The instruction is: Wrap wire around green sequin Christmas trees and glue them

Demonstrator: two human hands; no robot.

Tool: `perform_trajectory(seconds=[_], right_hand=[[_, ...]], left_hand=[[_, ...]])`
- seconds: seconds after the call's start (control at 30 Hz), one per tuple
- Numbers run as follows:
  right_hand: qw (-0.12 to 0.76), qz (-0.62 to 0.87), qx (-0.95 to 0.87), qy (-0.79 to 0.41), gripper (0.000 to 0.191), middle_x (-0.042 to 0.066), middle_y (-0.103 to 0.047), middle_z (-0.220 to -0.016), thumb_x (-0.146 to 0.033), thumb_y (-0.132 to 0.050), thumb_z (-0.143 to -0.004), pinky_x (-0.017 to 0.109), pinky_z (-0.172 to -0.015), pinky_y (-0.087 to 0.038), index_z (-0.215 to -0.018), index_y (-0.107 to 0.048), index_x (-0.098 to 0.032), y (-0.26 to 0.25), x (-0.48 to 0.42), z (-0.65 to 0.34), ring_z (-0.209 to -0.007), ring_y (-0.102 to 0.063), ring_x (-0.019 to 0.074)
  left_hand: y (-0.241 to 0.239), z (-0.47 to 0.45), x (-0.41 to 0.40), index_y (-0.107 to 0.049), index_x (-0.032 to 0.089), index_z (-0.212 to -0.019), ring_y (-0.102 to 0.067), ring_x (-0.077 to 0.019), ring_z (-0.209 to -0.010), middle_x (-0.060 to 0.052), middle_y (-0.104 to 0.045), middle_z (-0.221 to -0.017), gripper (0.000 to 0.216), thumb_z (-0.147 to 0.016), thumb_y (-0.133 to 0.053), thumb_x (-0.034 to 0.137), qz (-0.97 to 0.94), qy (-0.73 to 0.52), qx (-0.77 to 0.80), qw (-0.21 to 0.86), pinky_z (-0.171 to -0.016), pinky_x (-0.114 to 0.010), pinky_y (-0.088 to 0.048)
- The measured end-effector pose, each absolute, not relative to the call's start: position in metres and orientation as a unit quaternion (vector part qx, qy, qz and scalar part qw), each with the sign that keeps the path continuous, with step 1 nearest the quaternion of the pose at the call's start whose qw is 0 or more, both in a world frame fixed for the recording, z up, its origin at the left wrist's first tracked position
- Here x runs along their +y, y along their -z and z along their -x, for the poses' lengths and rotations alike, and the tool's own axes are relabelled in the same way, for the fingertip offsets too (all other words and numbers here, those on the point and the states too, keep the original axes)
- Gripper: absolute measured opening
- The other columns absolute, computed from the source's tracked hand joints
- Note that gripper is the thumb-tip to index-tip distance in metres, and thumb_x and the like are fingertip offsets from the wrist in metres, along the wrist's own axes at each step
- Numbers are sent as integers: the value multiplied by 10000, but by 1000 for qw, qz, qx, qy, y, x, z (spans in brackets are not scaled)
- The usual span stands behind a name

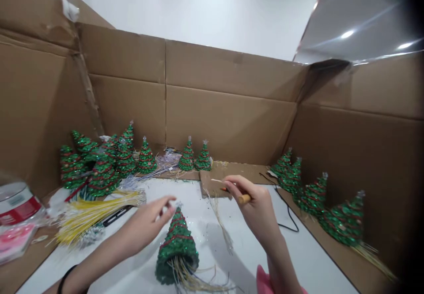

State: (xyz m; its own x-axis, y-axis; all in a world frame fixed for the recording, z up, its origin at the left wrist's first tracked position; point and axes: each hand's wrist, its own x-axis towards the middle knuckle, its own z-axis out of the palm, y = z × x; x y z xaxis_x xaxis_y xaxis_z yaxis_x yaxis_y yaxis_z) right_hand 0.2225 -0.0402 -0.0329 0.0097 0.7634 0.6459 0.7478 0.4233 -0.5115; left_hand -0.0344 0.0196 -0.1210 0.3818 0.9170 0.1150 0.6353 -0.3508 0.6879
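A green glittery beaded Christmas tree [176,243] with red bands lies tilted on the white table [304,258], loose wire ends sticking out of its base. My left hand [149,223] reaches toward its silver tip, fingers pinched close together near the top. My right hand [253,205] is held above the table to the right, closed on a wooden-handled tool [244,199] with a thin stick pointing left. A bundle of pale thin wires [221,223] lies just below that hand.
Several finished green trees stand at the back left [102,166], two at the back centre [195,158], and a row along the right wall [314,196]. Yellow wire bundles [89,214] and a tape roll [16,203] lie left. Cardboard walls [228,108] surround the table. A black cable [288,216] runs right.
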Motion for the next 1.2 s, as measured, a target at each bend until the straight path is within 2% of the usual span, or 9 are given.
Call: perform_trajectory(seconds=[0.07,0.17,0.3,0.43,0.6,0.8,0.97,1.13,1.2], right_hand=[[428,532,-730,-20,217,-17,-603,-642,-315,-471,-898,198,-535,-339,-777,-607,-198,33,-38,-222,-550,-493,97],[404,523,-750,-32,214,-4,-622,-710,-285,-443,-908,205,-580,-356,-770,-580,-197,35,-33,-217,-620,-530,113],[399,522,-753,-43,219,-8,-614,-689,-291,-438,-907,210,-577,-346,-759,-567,-194,38,-27,-214,-608,-519,113],[409,533,-740,-41,218,-12,-606,-664,-319,-447,-898,210,-550,-330,-801,-597,-195,39,-24,-220,-578,-498,108],[443,546,-710,-40,206,-13,-605,-665,-329,-457,-897,215,-545,-334,-844,-607,-200,36,-27,-232,-566,-485,106],[500,525,-688,-36,169,-15,-601,-636,-319,-523,-869,215,-518,-349,-817,-631,-200,26,-46,-237,-524,-470,94],[499,519,-694,-30,144,-10,-600,-632,-310,-549,-856,217,-499,-363,-823,-642,-205,25,-58,-239,-506,-475,94],[504,510,-697,-20,156,-1,-598,-614,-318,-548,-858,217,-471,-364,-822,-646,-202,24,-57,-240,-493,-476,98],[512,503,-696,-16,149,-8,-585,-591,-313,-553,-854,213,-448,-354,-808,-642,-203,22,-59,-234,-473,-463,94]], left_hand=[[146,30,17,-509,186,-1252,-494,-336,-1164,-143,-569,-1241,651,-779,-469,631,-756,-173,534,336,-1011,-478,-327],[170,17,12,-335,144,-1371,-487,-301,-1187,-144,-545,-1274,793,-774,-444,654,-695,-146,523,472,-1036,-417,-305],[167,-2,2,-117,120,-1418,-555,-257,-1101,-178,-520,-1273,968,-695,-647,486,-570,-190,490,631,-981,-356,-382],[156,-9,-8,-82,189,-1414,-597,-242,-1015,-214,-405,-1333,1031,-616,-728,295,-585,-244,424,647,-866,-362,-476],[131,-4,-10,-38,318,-1418,-548,-248,-1106,-160,-368,-1377,996,-675,-687,185,-736,-352,317,483,-872,-394,-501],[81,4,-4,16,282,-1442,-429,-284,-1224,-134,-416,-1362,1003,-708,-662,192,-861,-386,292,157,-984,-500,-411],[76,10,5,182,227,-1418,-372,-294,-1255,-185,-350,-1355,1104,-715,-668,208,-868,-422,263,6,-995,-500,-395],[88,16,17,134,222,-1426,-386,-296,-1234,-172,-330,-1262,1046,-736,-650,180,-868,-429,213,-133,-982,-486,-417],[94,19,22,28,251,-1428,-392,-299,-1238,-129,-366,-1190,957,-747,-635,138,-876,-417,173,-171,-994,-513,-400]])
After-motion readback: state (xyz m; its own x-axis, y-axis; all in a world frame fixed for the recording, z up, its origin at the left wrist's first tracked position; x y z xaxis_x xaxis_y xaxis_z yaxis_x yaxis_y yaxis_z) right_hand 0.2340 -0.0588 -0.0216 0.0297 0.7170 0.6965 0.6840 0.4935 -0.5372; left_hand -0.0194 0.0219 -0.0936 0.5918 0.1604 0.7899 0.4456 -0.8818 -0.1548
